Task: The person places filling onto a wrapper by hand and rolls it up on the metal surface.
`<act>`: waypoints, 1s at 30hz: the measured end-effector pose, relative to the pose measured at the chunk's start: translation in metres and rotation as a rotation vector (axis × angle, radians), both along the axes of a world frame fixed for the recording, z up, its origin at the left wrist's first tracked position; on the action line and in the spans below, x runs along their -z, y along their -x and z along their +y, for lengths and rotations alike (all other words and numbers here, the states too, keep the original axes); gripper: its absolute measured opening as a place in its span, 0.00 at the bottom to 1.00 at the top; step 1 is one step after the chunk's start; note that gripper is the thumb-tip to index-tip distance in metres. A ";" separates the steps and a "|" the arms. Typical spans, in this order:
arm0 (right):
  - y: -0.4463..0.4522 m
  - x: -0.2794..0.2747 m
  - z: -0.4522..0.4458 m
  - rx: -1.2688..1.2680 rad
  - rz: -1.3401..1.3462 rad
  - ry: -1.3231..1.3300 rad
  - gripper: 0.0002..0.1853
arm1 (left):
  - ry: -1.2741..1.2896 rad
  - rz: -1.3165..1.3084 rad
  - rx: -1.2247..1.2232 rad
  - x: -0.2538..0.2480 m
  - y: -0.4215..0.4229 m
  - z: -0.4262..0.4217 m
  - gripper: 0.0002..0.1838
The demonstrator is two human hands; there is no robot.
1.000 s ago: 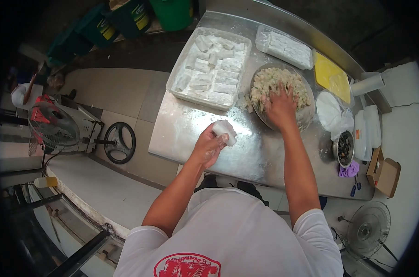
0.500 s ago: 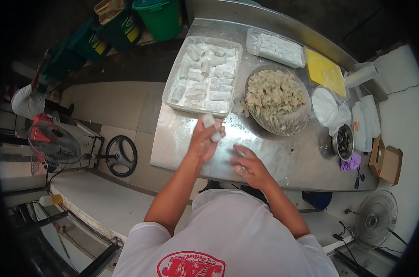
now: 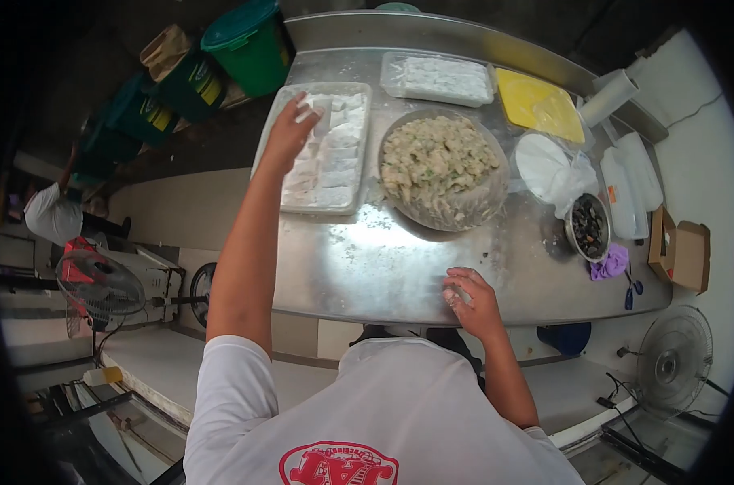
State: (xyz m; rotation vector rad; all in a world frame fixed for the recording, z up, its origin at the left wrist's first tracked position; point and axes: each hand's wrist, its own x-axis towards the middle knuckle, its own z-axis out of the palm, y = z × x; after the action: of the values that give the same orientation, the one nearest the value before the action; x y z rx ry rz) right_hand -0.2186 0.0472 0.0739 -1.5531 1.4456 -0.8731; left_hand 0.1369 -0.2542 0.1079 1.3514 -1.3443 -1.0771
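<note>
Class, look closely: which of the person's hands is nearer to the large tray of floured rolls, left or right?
Left. The left hand is over the tray; the right hand is well apart from it, by the table's near edge.

Can make out large red letters (image 3: 338, 470), apparently "JAT", inside a red oval emblem on the white shirt (image 3: 407, 396), at the bottom centre of the frame, cut by its lower edge. Cannot decipher the smaller red lettering (image 3: 339, 451) along the top of that emblem. At the upper left, can see yellow labels (image 3: 205, 82) on two dark green bins (image 3: 179, 94), with print too small and blurred to read. At the right, can spot an orange sticker (image 3: 613, 193) on a pale plastic container (image 3: 625, 204), likewise illegible.
</note>
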 end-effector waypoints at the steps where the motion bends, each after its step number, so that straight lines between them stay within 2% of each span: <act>1: 0.010 0.001 0.003 0.029 -0.045 0.011 0.11 | 0.052 -0.038 -0.053 -0.004 0.010 -0.003 0.38; 5: 0.064 0.007 0.018 0.125 -0.042 0.022 0.10 | 0.147 -0.090 -0.150 -0.016 0.065 0.010 0.27; 6: 0.081 0.008 0.022 0.139 -0.024 0.044 0.09 | 0.151 -0.092 -0.121 -0.016 0.089 0.015 0.27; 8: 0.116 0.008 0.030 0.178 0.001 0.059 0.09 | 0.193 -0.035 -0.003 -0.008 0.143 0.025 0.25; 9: 0.133 0.006 0.033 0.212 -0.012 0.056 0.09 | 0.248 -0.061 0.073 0.001 0.173 0.030 0.23; 11: 0.163 0.002 0.038 0.260 -0.031 0.052 0.08 | 0.159 -0.204 0.198 0.000 0.243 0.052 0.17; 13: 0.193 -0.004 0.043 0.290 0.033 0.143 0.07 | 0.211 -0.273 0.404 0.004 0.317 0.074 0.14; 15: 0.220 -0.010 0.051 0.317 0.051 0.163 0.07 | 0.255 -0.285 0.610 0.013 0.380 0.086 0.13; 16: 0.233 -0.013 0.054 0.330 0.069 0.185 0.07 | 0.258 -0.284 0.621 0.023 0.402 0.083 0.13; 18: 0.257 -0.017 0.065 0.365 0.073 0.195 0.07 | 0.388 -0.715 0.562 0.055 0.442 0.063 0.11; 22: 0.300 -0.016 0.100 0.438 0.134 0.209 0.07 | 0.346 -0.750 0.444 0.110 0.469 -0.006 0.12; 23: 0.308 -0.013 0.110 0.443 0.136 0.212 0.07 | 0.440 -0.780 0.460 0.117 0.471 -0.018 0.13; 24: 0.314 -0.009 0.119 0.479 0.166 0.201 0.07 | 0.531 -0.810 0.474 0.121 0.475 -0.026 0.13; 26: 0.320 -0.003 0.138 0.512 0.194 0.177 0.07 | 0.463 -0.906 0.554 0.118 0.485 -0.032 0.14; 28: 0.324 0.001 0.150 0.538 0.213 0.113 0.07 | 0.308 -1.153 0.554 0.124 0.495 -0.052 0.13; 30: 0.322 0.005 0.153 0.544 0.177 0.068 0.08 | 0.344 -1.164 0.572 0.112 0.505 -0.059 0.11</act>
State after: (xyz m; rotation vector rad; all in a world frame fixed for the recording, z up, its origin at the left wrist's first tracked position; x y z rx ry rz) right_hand -0.5409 0.2006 0.0690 -1.3252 2.0364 -1.1232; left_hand -0.3676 -0.3133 -0.0039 1.3755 -2.7329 -0.2495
